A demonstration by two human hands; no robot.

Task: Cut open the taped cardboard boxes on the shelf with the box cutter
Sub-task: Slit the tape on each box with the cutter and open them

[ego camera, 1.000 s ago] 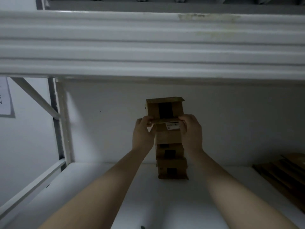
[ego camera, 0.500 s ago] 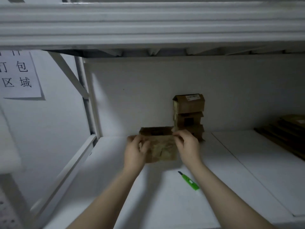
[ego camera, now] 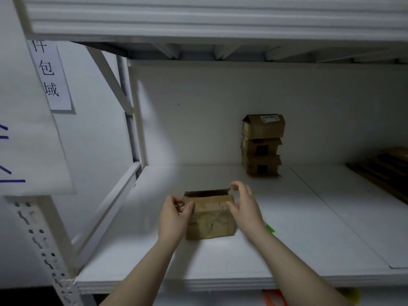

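Fingers (ego camera: 171, 200) of the left hand (ego camera: 173, 218) are curling round the upper left edge of a cardboard box (ego camera: 210, 219), thumb pressing its front face: a grip. Right hand (ego camera: 246, 210) is hovering at the box's right end, fingers (ego camera: 237, 186) spread and loosely bent and holding nothing; whether the thumb is touching cardboard, cannot tell.

White shelf board (ego camera: 320, 228), smooth and matte, is carrying everything. Flattened cardboard sheets (ego camera: 388, 171) are lying at its right edge. A stack of three boxes (ego camera: 261, 149) is standing against the back wall, right of centre; a white label (ego camera: 269, 118) is showing on the top one and dark tape (ego camera: 261, 170) on the lower two.

The gripped box is sitting mid-board, left of centre, its long axis running parallel to the front edge. Brown corrugated card, scuffed front, top flaps standing open.

Box cutter (ego camera: 269, 229) is lying on the board just right of the right wrist. Only a bright green sliver is showing, so its heading cannot be read.
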